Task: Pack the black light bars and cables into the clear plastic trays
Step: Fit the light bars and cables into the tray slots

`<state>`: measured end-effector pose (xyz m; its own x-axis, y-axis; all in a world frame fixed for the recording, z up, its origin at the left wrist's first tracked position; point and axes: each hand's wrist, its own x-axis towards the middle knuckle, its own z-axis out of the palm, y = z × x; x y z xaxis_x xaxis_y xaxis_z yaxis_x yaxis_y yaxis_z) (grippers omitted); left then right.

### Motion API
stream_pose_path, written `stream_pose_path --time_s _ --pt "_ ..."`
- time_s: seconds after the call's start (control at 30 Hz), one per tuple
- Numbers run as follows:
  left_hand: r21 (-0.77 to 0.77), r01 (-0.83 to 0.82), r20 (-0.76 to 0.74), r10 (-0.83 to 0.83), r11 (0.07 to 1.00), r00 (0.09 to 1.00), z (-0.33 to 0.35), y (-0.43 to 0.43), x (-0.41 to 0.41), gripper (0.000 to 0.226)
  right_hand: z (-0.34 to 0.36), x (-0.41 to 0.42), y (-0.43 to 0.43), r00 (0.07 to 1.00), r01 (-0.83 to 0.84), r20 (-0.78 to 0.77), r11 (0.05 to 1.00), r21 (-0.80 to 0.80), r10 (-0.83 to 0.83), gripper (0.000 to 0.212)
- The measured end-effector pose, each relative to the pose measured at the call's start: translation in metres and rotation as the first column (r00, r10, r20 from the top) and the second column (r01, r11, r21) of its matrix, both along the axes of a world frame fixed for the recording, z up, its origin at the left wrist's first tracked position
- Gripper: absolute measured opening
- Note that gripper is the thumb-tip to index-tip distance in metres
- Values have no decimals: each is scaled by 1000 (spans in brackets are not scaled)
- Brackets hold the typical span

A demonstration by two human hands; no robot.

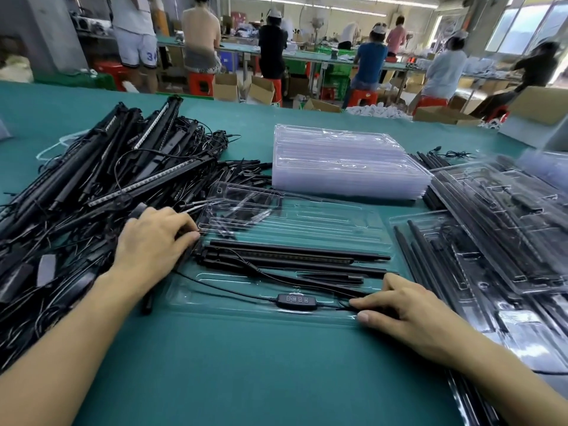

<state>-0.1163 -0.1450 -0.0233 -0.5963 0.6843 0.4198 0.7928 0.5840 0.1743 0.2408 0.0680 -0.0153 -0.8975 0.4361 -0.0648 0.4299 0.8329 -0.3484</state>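
A clear plastic tray [322, 219] lies open on the green table in front of me. Several black light bars [292, 256] lie lengthwise in its channels. A thin black cable with an oval controller [296, 301] runs along the tray's near edge. My left hand [153, 241] covers the bars' left ends, its fingers curled over them and its thumb hidden. At the tray's near right corner, my right hand [402, 305] pinches the cable between thumb and forefinger.
A big heap of loose black bars and cables [92, 179] fills the left. A stack of empty clear trays [344, 161] stands behind the open tray. Packed trays [498, 241] pile up on the right. People work at benches beyond the table's far edge.
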Motion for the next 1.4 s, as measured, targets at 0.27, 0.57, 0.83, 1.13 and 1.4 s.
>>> stream_pose_path --time_s 0.27,0.57,0.83,1.13,1.4 --pt "121 -346 -30 352 930 936 0 7 -13 11 -4 -1 2 999 -16 -37 1000 -2 16 42" --pt "170 -193 -126 216 966 968 11 21 -1 31 -3 0 -3 1000 -9 2 999 34 9 56" --pt "244 220 128 -256 945 958 -11 43 46 28 3 -1 -25 987 -60 162 924 378 -2 55" --pt "101 -75 243 49 992 969 -16 19 8 34 5 4 -37 991 11 113 871 491 -77 63" --pt "-37 -23 212 30 999 977 -16 19 12 94 -3 5 -41 995 1 82 840 542 -54 59"
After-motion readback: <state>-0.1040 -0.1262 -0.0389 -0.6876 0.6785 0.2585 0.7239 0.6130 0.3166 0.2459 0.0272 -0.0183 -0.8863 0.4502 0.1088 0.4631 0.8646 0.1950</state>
